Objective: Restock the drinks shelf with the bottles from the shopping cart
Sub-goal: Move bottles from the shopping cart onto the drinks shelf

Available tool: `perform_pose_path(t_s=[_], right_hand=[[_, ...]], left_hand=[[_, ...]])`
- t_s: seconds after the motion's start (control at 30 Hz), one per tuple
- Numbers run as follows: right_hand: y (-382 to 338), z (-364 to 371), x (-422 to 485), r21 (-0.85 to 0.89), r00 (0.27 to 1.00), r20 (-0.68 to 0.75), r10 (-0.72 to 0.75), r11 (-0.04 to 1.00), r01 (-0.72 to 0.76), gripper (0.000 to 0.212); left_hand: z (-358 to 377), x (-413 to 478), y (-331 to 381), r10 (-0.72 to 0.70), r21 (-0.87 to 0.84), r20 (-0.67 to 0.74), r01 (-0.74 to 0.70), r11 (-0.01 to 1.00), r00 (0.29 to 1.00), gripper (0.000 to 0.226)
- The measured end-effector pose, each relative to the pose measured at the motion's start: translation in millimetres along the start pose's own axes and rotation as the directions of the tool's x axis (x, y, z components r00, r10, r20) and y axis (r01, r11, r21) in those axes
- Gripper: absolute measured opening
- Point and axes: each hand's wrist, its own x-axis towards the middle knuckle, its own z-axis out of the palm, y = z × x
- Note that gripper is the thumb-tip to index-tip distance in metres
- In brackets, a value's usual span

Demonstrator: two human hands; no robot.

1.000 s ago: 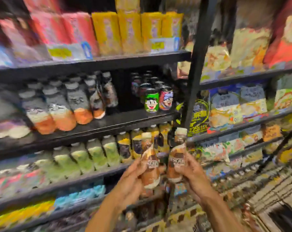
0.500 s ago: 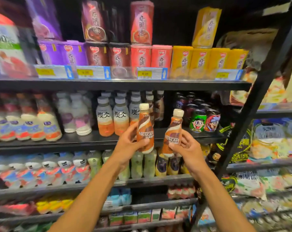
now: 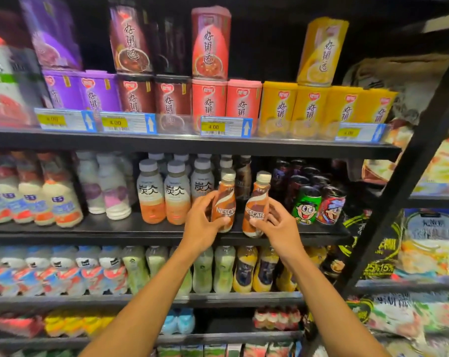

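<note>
Two brown Nescafe bottles with cream caps stand at the front edge of the middle drinks shelf [image 3: 115, 229]. My left hand [image 3: 201, 224] grips the left Nescafe bottle [image 3: 224, 199] around its lower half. My right hand [image 3: 280, 225] grips the right Nescafe bottle [image 3: 256, 202] the same way, and that bottle leans slightly right. Both bottles sit in the gap between the orange grey-capped bottles [image 3: 164, 194] and the cartoon cans [image 3: 318, 204]. A dark coffee bottle [image 3: 244, 173] stands behind them. The shopping cart is out of view.
A black shelf upright [image 3: 408, 171] runs diagonally at the right. The shelf above carries purple, red and yellow cartons [image 3: 241, 101] behind price tags. Green and yellow bottles [image 3: 226, 269] fill the shelf below my arms. Snack bags [image 3: 429, 243] hang on the right rack.
My view swung up and left from the lower shelves. Both hands lifted the Nescafe bottles from the lower shelf level up and forward to the middle shelf's front edge.
</note>
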Motion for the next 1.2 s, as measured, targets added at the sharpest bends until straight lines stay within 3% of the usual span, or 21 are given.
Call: perform_pose_path(t_s=[0.23, 0.37, 0.53, 0.6, 0.7, 0.77, 0.9, 1.2], right_hand=[[12, 0, 15, -0.059, 0.998, 0.051, -0.023, 0.998, 0.026, 0.059], [15, 3, 20, -0.085, 0.996, 0.086, -0.031, 0.996, 0.039, 0.06], [17, 9, 17, -0.306, 0.994, 0.083, -0.076, 0.947, 0.098, 0.073], [20, 8, 10, -0.474, 0.985, 0.051, -0.163, 0.864, 0.167, 0.092], [28, 5, -2, -0.779, 0.916, 0.132, -0.378, 0.533, 0.332, 0.101], [33, 7, -6, -0.837, 0.888, 0.18, -0.423, 0.409, 0.364, 0.099], [37, 12, 0, -0.866, 0.88, 0.195, -0.432, 0.346, 0.361, 0.092], [29, 19, 32, -0.936, 0.879, 0.213, -0.426, 0.169, 0.309, 0.074]], left_hand=[[7, -1, -5, 0.117, 0.135, -0.052, -0.109, 0.985, 0.992, 0.063], [14, -9, -7, 0.23, 0.346, -0.069, -0.193, 0.918, 0.971, 0.064], [17, -23, -9, 0.285, 0.519, -0.137, -0.176, 0.837, 0.949, 0.067], [13, -32, -17, 0.331, 0.576, -0.153, -0.188, 0.795, 0.931, 0.06], [2, -50, -39, 0.39, 0.7, -0.106, -0.21, 0.682, 0.915, 0.046], [-4, -59, -57, 0.401, 0.772, -0.048, -0.221, 0.596, 0.915, 0.042], [-8, -63, -76, 0.393, 0.845, -0.01, -0.203, 0.495, 0.919, 0.041], [-2, -65, -75, 0.413, 0.867, -0.099, -0.125, 0.482, 0.905, 0.038]])
